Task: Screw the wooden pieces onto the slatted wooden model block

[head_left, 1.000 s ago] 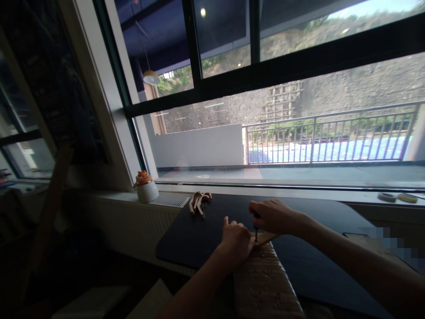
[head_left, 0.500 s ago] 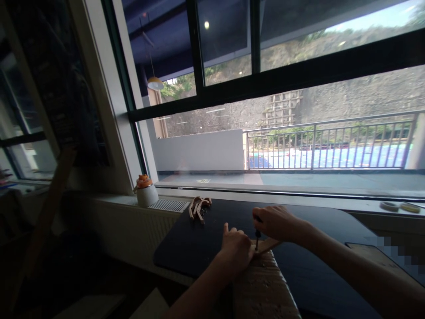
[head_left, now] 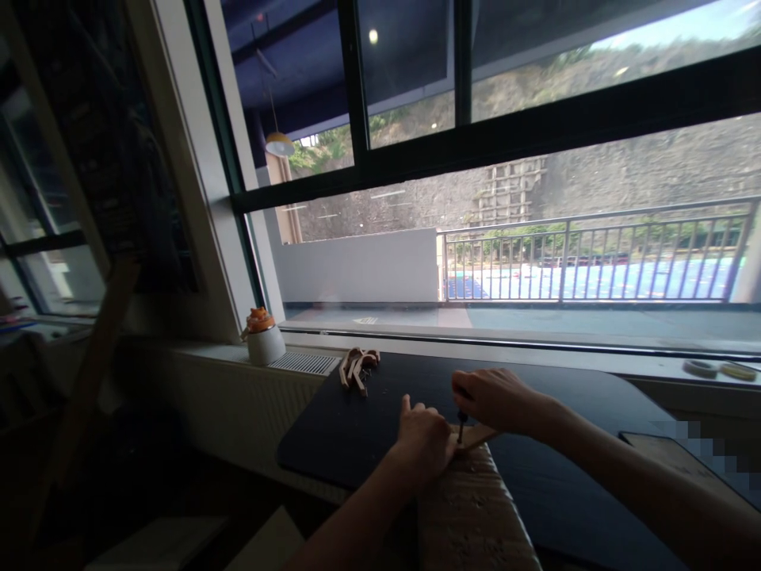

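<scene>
My right hand (head_left: 491, 399) is wrapped round the handle of a screwdriver (head_left: 461, 428), held upright with its shaft pointing down. The screwdriver's tip meets a pale wooden piece (head_left: 479, 436); whether a screw sits there is too small to tell. My left hand (head_left: 423, 438) is closed on the left end of that piece, thumb raised, and hides part of it. Beneath lies a brown, shiny-surfaced block (head_left: 476, 507), its far end under the wooden piece. Several curved wooden parts (head_left: 358, 370) lie in a pile at the table's far left, with small dark bits, perhaps screws, beside them.
The dark table (head_left: 333, 436) stands against the window sill. An orange-lidded pot (head_left: 265, 341) is on the sill at left, above a radiator (head_left: 238, 388). Two tape rolls (head_left: 700, 369) lie on the sill at right. A dark-edged flat board (head_left: 683, 464) rests at the table's right.
The view has shifted slightly. Both hands, the screwdriver and the wooden piece keep nearly the same places relative to each other.
</scene>
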Demonstrator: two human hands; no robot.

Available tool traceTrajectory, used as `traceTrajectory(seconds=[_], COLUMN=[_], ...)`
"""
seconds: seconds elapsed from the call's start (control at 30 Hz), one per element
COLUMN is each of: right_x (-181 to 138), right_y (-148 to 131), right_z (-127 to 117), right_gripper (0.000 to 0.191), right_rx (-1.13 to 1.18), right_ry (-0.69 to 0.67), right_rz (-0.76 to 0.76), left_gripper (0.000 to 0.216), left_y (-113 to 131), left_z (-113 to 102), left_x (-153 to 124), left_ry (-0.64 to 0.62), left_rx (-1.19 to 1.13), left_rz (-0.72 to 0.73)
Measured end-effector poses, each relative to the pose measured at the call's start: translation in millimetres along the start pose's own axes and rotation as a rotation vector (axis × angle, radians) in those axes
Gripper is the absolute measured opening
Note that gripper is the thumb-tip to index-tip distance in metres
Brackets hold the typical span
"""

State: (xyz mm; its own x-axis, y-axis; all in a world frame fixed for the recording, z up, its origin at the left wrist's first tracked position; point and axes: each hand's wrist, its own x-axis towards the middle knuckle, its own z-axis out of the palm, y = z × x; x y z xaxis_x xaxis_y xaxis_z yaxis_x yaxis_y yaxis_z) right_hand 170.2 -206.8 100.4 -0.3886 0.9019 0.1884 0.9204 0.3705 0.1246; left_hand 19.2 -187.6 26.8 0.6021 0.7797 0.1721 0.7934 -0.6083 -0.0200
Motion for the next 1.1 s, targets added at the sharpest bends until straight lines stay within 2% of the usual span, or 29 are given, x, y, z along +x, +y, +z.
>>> traceTrajectory(seconds=[0.1,0.3,0.4,0.6,0.8,0.9,1.1], right_x=[-3,6,9,2,5,7,1], right_y=[1,-3,-3,2,-1,-5,0], right_z=[-2,17,14,-3,14,14,-4], right_gripper=[0.017,0.033,0.038,0.020,0.031,0.034,0.016], right_rx=[0.032,-0.018,-0.033,0.024,-0.011,-0.030,0.039], right_ry=[-0.015,0.024,0.031,-0.005,0.037,0.056,0.028], right_rz=[-0.056,0.088,0.099,-0.047,0.037,0.056,-0.064], left_gripper=[0.027,0.028,0.029,0.027,0.026,0.026,0.024], left_y=[-1,-2,-2,-2,-2,-1,0], left_z=[3,8,6,5,6,3,-1], left_x=[1,2,1,1,1,1,0], left_ry=[0.013,0.023,0.009,0.018,0.033,0.021,0.001], left_rx=[0.021,0.011,0.009,0.007,-0.014,-0.019,-0.018], left_rz=[0.013,0.011,0.000,0.013,0.014,0.003,0.003])
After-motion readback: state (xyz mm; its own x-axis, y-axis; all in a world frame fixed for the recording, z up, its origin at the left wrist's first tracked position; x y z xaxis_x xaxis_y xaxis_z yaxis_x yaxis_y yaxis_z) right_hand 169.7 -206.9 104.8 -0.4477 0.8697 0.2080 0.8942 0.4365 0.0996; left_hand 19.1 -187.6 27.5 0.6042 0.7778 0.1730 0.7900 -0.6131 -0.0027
